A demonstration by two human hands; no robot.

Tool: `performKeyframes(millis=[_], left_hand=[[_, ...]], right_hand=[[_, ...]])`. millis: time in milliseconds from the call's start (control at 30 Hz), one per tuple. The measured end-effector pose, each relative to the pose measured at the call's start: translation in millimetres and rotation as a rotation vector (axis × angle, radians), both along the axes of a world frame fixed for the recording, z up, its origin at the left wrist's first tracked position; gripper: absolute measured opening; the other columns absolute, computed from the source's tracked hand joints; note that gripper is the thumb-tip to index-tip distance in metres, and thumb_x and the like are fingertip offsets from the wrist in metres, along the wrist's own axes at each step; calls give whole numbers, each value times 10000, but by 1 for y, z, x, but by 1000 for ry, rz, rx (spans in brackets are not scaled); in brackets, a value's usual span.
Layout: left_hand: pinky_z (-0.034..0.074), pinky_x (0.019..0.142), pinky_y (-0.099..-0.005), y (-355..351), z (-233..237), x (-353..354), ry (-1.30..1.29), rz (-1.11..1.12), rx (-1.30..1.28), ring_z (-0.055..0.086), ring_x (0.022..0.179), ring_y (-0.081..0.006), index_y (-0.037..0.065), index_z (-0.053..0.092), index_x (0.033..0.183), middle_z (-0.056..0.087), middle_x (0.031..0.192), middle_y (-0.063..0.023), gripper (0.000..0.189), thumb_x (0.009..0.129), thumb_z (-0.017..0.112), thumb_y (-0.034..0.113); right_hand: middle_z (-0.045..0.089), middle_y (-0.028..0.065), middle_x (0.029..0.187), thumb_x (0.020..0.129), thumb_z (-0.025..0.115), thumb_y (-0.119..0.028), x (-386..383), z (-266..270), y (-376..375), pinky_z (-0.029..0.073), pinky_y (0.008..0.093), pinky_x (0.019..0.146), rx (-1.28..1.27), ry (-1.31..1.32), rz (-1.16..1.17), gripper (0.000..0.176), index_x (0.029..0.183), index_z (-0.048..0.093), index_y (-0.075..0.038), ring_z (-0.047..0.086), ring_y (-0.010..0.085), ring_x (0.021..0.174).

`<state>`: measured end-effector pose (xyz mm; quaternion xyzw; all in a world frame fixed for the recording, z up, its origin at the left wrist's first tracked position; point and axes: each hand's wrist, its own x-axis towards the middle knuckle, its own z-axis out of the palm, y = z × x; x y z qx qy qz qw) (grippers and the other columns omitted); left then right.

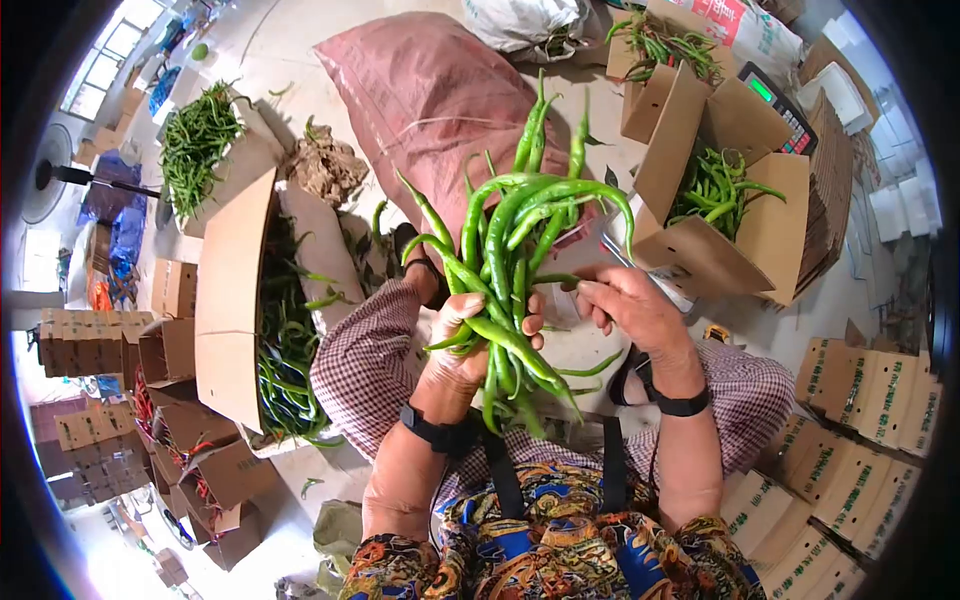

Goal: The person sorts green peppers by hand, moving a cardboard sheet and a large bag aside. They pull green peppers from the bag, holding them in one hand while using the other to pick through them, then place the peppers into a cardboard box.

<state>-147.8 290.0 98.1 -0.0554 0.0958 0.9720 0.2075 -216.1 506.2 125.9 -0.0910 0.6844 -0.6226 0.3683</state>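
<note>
Peppers (515, 240) bunched in L hand (468, 338), fingers clenched; R hand (632, 308) pinching end of 1 pepper (556, 278).

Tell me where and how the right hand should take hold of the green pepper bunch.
Best grip the middle of the green pepper bunch, just beyond the left hand. Bring the right hand from the right and wrap its fingers around: the peppers bundle fairly tightly there, while their ends splay loosely.

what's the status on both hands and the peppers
left hand gripping bunch of long green peppers; right hand at bunch's edge, fingers pinched; nothing visibly blocking
</note>
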Motion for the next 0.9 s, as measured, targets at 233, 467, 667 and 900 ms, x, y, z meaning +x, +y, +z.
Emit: performKeyframes(millis=[233, 467, 667, 900], left_hand=[[442, 737, -374, -15, -12, 3, 43, 170, 26, 485, 824, -195, 37, 501, 1221, 504, 994, -102, 548, 759, 668, 280], [506, 752, -418, -3, -28, -4, 34, 231, -161, 537, 877, -258, 31, 475, 1232, 515, 1038, -156, 533, 775, 656, 235], [513, 750, -431, 0, -38, -6, -62, 309, -177, 539, 876, -278, 62, 478, 1242, 515, 1032, -186, 511, 789, 646, 227], [483, 732, -413, 7, -33, -4, -8, 185, -86, 530, 851, -257, 51, 476, 1239, 537, 1028, -175, 504, 793, 632, 226]], right_hand=[[639, 77, 904, 980, 472, -227, -7, 27, 59, 480, 265, 729, -261, -73, -513, 269, 1098, 570, -7, 607, 146, 776], [637, 133, 1090, 1003, 441, -204, -20, 17, 42, 466, 316, 871, -282, 416, -837, 250, 1147, 536, -22, 604, 189, 1009], [553, 163, 1250, 974, 515, -161, -30, 13, 62, 463, 377, 958, -737, -29, -820, 225, 1145, 516, -16, 559, 252, 1137], [609, 137, 1174, 954, 550, -148, -32, 18, 72, 490, 382, 924, -708, -14, -885, 150, 1072, 546, -56, 591, 242, 1096]])
